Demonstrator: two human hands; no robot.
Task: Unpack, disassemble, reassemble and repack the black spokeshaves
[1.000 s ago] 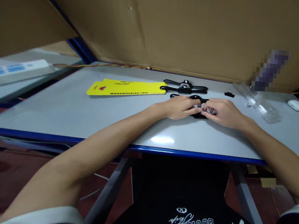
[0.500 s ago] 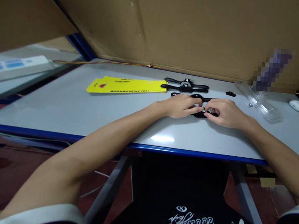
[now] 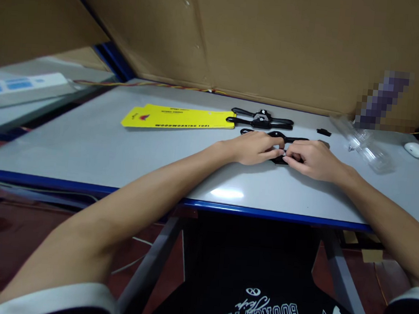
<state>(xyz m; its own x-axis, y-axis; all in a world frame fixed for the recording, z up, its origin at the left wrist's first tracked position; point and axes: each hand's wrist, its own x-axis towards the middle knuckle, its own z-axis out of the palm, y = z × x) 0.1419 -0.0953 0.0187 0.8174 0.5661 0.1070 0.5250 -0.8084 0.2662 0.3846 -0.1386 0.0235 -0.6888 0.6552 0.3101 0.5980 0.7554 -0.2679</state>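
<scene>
Both hands meet over a black spokeshave (image 3: pixel 279 160) lying on the table; its handles are mostly covered by my fingers. My left hand (image 3: pixel 256 147) is closed on its left side, thumb and index finger near the middle. From the other side, my right hand (image 3: pixel 310 157) pinches a small silvery screw knob at the tool's centre, largely hidden by the fingertips. Just behind the hands lies another black spokeshave (image 3: pixel 278 135), partly covered. Farther back, two more spokeshaves (image 3: pixel 262 124) lie side by side.
Yellow printed cards (image 3: pixel 183 118) lie left of the tools. To the right are a small black part (image 3: pixel 323 132), clear plastic packaging (image 3: pixel 371 150) and a white rounded case (image 3: pixel 416 149). A cardboard wall (image 3: pixel 278 45) stands behind; a power strip (image 3: pixel 24 89) is at far left.
My right fingertips have shifted slightly left over the middle of the spokeshave. My left hand and the other objects stay practically where they were.
</scene>
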